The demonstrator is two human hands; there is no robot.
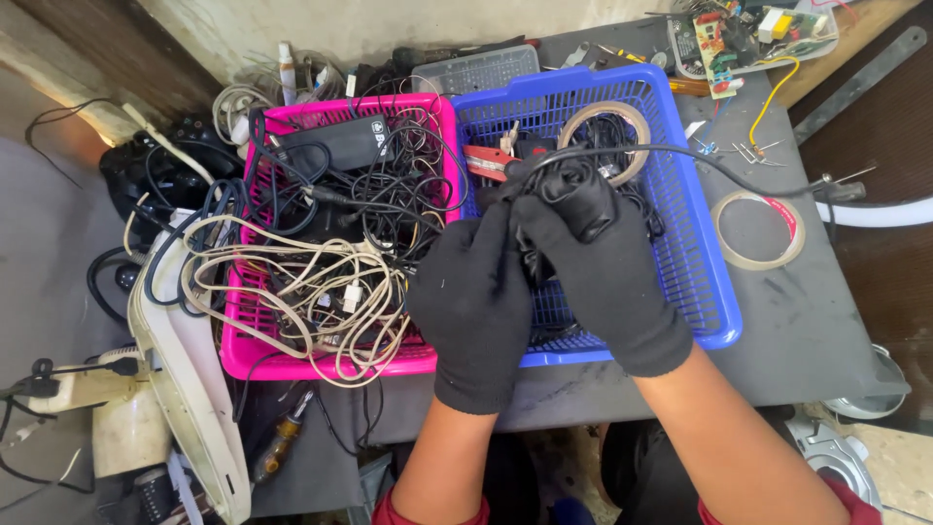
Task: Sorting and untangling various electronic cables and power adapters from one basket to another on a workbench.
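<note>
Both my hands wear black knit gloves and meet over the blue plastic basket (702,255). My left hand (473,301) and my right hand (603,267) together grip a bundle of black cable (556,173). One strand of that cable runs off to the right across the grey table to a metal-tipped plug (842,187). Inside the blue basket lie a roll of tape (604,117), a red-handled tool (486,160) and more black wire. The pink basket (243,360) to the left is heaped with tangled black and beige cables (321,277) and a black power adapter (335,144).
A tape roll (758,230) lies on the grey table (807,321) right of the blue basket. Circuit boards (739,34) sit at the back right. A white appliance casing (190,389) and a screwdriver (282,442) lie at the left front. More cables pile up at the back left.
</note>
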